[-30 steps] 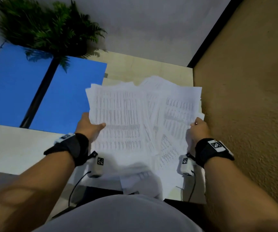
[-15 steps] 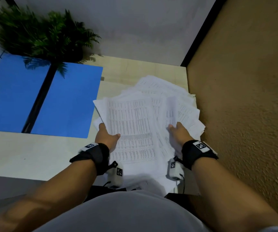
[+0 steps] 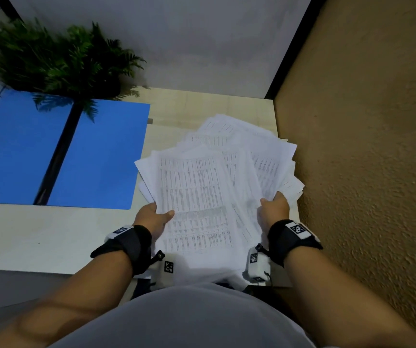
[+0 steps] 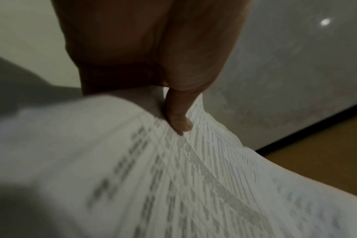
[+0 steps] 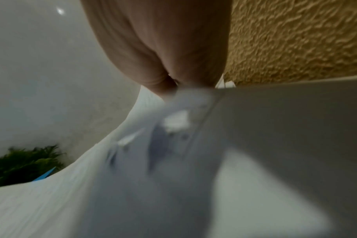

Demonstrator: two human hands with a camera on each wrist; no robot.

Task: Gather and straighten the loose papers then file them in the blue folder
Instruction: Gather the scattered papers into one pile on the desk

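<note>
A loose, fanned stack of printed white papers [image 3: 209, 194] lies over the right part of the pale table [image 3: 51, 237]. My left hand [image 3: 153, 216] grips the stack's left edge, thumb on top of the sheets [image 4: 179, 122]. My right hand [image 3: 274, 208] grips the right edge, its fingers tucked under the paper [image 5: 173, 145]. The blue folder [image 3: 61, 151] lies open and flat at the left, with a black spine down its middle. Sheets stick out unevenly at the far right, beside the wall.
A green fern-like plant [image 3: 59, 59] stands at the back left, behind the folder. A rough ochre wall [image 3: 365, 159] runs close along the table's right side. A grey wall [image 3: 201, 41] closes the back. My torso in a grey shirt [image 3: 176, 320] meets the near edge.
Both hands have drawn closer together and lower, pulling the spread sheets into a tighter pile nearer the table. The camera view tilted, so the folder sits further left.
</note>
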